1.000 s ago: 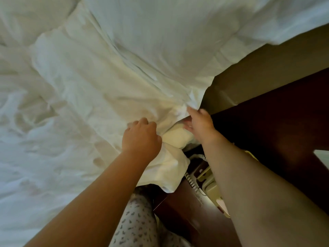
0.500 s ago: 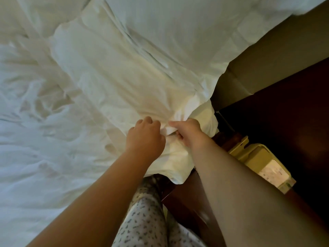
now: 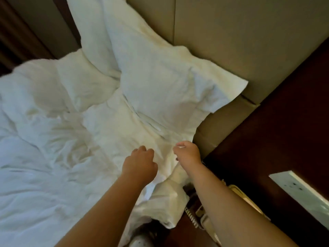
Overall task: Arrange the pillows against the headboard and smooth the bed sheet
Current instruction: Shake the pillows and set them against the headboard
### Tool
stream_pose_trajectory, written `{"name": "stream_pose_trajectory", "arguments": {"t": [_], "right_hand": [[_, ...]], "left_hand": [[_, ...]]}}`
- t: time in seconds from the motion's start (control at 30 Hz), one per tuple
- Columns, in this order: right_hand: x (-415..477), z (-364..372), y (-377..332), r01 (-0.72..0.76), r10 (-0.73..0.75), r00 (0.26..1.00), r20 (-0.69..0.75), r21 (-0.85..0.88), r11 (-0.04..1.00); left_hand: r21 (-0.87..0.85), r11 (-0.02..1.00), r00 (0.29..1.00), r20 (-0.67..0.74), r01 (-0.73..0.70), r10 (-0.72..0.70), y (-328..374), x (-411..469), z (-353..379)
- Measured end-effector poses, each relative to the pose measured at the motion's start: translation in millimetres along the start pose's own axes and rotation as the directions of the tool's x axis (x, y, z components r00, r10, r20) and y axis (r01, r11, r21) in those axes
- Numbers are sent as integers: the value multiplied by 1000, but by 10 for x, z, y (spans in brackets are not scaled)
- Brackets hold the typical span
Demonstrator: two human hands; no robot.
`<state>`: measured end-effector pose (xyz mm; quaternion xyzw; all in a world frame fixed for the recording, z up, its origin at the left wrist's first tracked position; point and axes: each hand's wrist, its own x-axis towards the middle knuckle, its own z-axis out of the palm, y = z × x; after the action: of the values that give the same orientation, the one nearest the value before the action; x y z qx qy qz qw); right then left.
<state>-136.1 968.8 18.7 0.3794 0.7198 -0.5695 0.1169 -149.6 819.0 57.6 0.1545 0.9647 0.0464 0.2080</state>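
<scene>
A white pillow [image 3: 160, 82] leans against the beige padded headboard [image 3: 231, 32], with a second white pillow [image 3: 92, 32] behind it at the far side. The white bed sheet [image 3: 110, 125] runs from under the pillows to the near corner of the bed, where it hangs down in folds. My left hand [image 3: 140, 164] is curled into the sheet at that corner. My right hand [image 3: 187, 154] pinches the sheet's edge beside the headboard, and a ridge of cloth runs between the two hands.
Crumpled white bedding [image 3: 41, 148] covers the left of the bed. A dark wooden nightstand [image 3: 284, 131] stands on the right with a cream telephone [image 3: 204, 216] and its coiled cord. My patterned trouser leg [image 3: 142, 239] is at the bed's corner.
The view has pulled back and up, so both pillows and the headboard now show. My hands have moved apart, and the bunched cloth they held lies flatter at the corner.
</scene>
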Motion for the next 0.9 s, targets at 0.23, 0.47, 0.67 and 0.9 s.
{"name": "stream_pose_trajectory", "arguments": {"t": [0.23,0.47,0.67,0.9], "right_hand": [[-443,-422,-1409,391,-393,917,-68,-48,919],[-436,-530,-2311,502,-617,762,-198,-420,756],[-68,-435,-2585,253,-600,767,-228,-752,609],[107,-316,-2620,95,-482,833,-272,-788,608]], "left_hand": [[16,999,984,-175,-30,32,40,117,-1094],[77,989,937,-319,-126,144,-78,789,-2155],[222,951,888,-361,-217,287,-68,1605,-2790],[231,827,846,-33,-512,533,-39,2191,-2826]]}}
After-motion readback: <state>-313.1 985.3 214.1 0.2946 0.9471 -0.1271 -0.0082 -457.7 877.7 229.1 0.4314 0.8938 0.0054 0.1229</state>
